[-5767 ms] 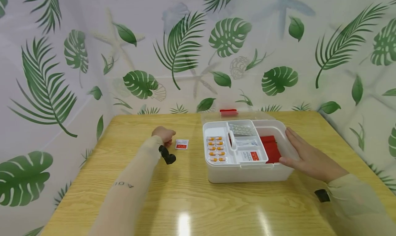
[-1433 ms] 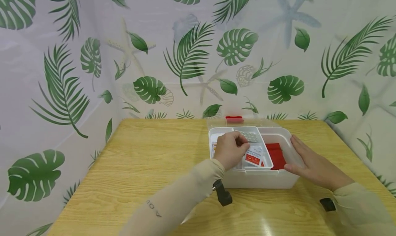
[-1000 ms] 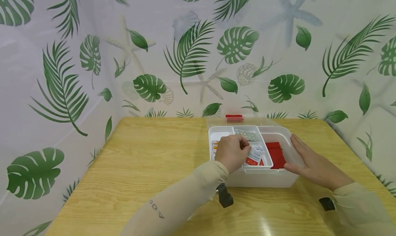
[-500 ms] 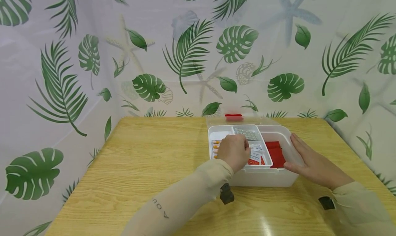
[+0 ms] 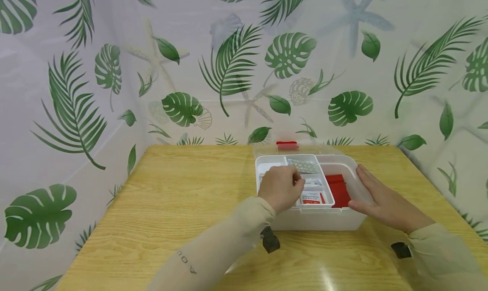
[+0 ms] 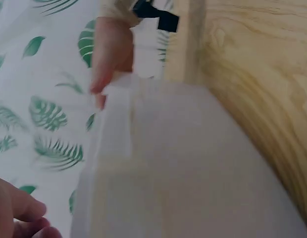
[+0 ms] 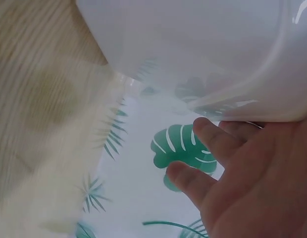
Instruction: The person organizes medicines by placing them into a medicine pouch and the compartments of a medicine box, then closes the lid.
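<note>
A translucent white storage box (image 5: 320, 221) stands on the table, with a white divided tray (image 5: 327, 188) in its left part. My left hand (image 5: 279, 188) is over the tray's left side, fingers loosely bent and nothing seen between them. It hides most of the orange capsule pack. Red-and-white packets (image 5: 312, 198) lie in the tray's front right compartment, just beyond the fingertips. Behind them are a small white packet (image 5: 313, 182) and a blister pack of tablets (image 5: 303, 166). My right hand (image 5: 386, 202) rests against the box's right end, fingers straight along the wall, thumb at the front corner.
A red pouch (image 5: 337, 191) lies in the box's deep right part. The clear lid (image 5: 320, 149) with a red latch (image 5: 286, 145) is folded back behind the box. Beyond the wooden table (image 5: 190, 189) hangs a leaf-printed curtain (image 5: 236, 126).
My left hand went from beside a packet on the table to the tray. Red-and-white packets now lie flat in the front compartment, and the hand has drawn slightly left. The right hand stays put.
</note>
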Demonstrator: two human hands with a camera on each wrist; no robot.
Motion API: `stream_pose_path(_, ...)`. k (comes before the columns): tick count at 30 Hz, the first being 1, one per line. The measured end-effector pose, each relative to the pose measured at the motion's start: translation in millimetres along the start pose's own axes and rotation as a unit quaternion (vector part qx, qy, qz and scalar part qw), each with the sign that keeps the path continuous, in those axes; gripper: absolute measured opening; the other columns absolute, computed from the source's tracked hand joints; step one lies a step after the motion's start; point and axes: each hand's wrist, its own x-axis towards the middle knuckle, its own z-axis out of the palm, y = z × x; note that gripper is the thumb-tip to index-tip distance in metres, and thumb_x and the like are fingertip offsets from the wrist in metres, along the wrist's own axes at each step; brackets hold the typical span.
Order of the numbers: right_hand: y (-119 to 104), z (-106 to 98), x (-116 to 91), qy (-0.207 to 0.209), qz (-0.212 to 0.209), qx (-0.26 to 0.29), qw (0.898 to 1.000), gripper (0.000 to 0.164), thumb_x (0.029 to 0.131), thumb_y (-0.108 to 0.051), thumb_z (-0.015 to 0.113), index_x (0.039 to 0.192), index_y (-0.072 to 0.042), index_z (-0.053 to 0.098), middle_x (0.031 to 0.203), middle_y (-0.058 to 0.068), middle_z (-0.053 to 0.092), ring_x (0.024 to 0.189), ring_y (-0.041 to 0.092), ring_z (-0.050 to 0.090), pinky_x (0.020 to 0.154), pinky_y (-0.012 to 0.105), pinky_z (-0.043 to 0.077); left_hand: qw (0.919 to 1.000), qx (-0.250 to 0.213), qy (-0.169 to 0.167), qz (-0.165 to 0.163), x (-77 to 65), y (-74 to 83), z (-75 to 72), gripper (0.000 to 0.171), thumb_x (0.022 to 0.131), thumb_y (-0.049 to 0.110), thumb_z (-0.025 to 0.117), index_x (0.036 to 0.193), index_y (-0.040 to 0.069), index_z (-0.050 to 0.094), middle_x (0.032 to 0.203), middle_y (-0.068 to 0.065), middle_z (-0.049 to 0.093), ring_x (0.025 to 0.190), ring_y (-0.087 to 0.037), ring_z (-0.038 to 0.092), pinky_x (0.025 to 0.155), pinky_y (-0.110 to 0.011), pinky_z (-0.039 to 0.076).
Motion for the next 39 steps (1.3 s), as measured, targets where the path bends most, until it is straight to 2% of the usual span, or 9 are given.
stream_pose_path(4,4,0,-1,0.0,-0.009,0.07,0.997,0.088,0.095,-0.035,0.059,0.155,-0.012,-0.002,0.16,0.016,-0.001,0.142,0.046,0.006,0.104,0.069,0.017,0.9965,-0.03,0.075,-0.023,-1.8,-22.0,-14.3,0.013,0.089,0.025,0.066,0.092,0.012,0.068,0.082,0.003,0.063,0.074,-0.01,0.056,0.062,-0.022,0.045)
stream_pose_path(6,9,-1,-4,-0.002,-0.01,0.123,0.992,0.08,0.099,-0.029,0.052,0.154,-0.015,-0.004,0.159,0.019,-0.001,0.141,0.047,0.004,0.104,0.07,0.013,0.9937,-0.052,0.086,-0.048,-2.4,-35.7,-17.6,0.022,0.091,0.027,0.064,0.102,0.008,0.066,0.094,-0.002,0.065,0.084,-0.014,0.059,0.071,-0.027,0.049)
stream_pose_path(9,18,-3,-7,-0.01,0.002,0.194,0.981,0.069,0.104,-0.024,0.04,0.154,-0.019,-0.006,0.159,0.018,-0.003,0.141,0.046,-0.003,0.101,0.074,0.009,0.9901,-0.089,0.053,-0.096,-3.9,-55.2,-19.4,0.036,0.095,0.032,0.058,0.117,0.004,0.061,0.109,-0.008,0.062,0.097,-0.019,0.058,0.082,-0.033,0.05)
stream_pose_path(12,28,-5,-7,-0.02,0.025,0.22,0.975,0.062,0.106,-0.03,0.032,0.154,-0.019,-0.005,0.159,0.017,-0.004,0.141,0.044,-0.008,0.1,0.076,0.007,0.983,-0.12,0.002,-0.139,-6.1,-70.8,-17.7,0.046,0.099,0.038,0.05,0.127,0.002,0.055,0.117,-0.009,0.06,0.104,-0.021,0.057,0.087,-0.037,0.049)
stream_pose_path(15,36,-5,-5,-0.03,0.04,0.244,0.968,0.061,0.106,-0.034,0.026,0.153,-0.014,-0.007,0.158,0.019,-0.005,0.141,0.045,-0.01,0.099,0.076,0.004,0.9742,-0.153,-0.032,-0.163,-9.8,-80.1,-14.7,0.05,0.1,0.039,0.046,0.134,0.002,0.051,0.121,-0.011,0.059,0.11,-0.025,0.057,0.091,-0.04,0.048)
stream_pose_path(19,41,-1,-3,-0.032,0.052,0.252,0.966,0.059,0.106,-0.039,0.021,0.155,-0.015,-0.001,0.159,0.019,0.005,0.141,0.046,0.003,0.101,0.074,0.013,0.9668,-0.184,-0.065,-0.165,-15.7,-86.4,-8.3,0.052,0.101,0.038,0.045,0.139,0.003,0.045,0.122,-0.012,0.06,0.111,-0.025,0.057,0.091,-0.04,0.049)
stream_pose_path(24,41,4,-1,-0.03,0.075,0.256,0.963,0.057,0.105,-0.045,0.023,0.155,-0.023,0.009,0.157,0.019,0.014,0.137,0.047,0.016,0.098,0.074,0.022,0.9692,-0.185,-0.079,-0.142,-21.1,-89.4,-3.3,0.049,0.101,0.035,0.046,0.14,0.005,0.047,0.116,-0.008,0.063,0.104,-0.02,0.059,0.087,-0.035,0.05)
stream_pose_path(30,31,8,7,-0.029,0.065,0.262,0.963,0.059,0.105,-0.044,0.025,0.155,-0.017,0.008,0.157,0.021,0.012,0.138,0.047,0.013,0.1,0.074,0.016,0.9705,-0.187,-0.062,-0.139,-23.6,-96.9,-12.7,0.043,0.101,0.03,0.047,0.136,0.004,0.053,0.108,-0.006,0.065,0.094,-0.017,0.059,0.079,-0.033,0.05)
stream_pose_path(39,3,21,22,-0.036,0.036,0.254,0.966,0.06,0.105,-0.04,0.03,0.154,-0.012,0.012,0.158,0.018,0.011,0.14,0.045,0.011,0.104,0.07,0.016,0.9627,-0.204,-0.061,-0.167,-31.7,-131.2,-30.1,0.041,0.097,0.03,0.053,0.132,0.008,0.056,0.105,-0.004,0.065,0.097,-0.019,0.059,0.078,-0.035,0.051)
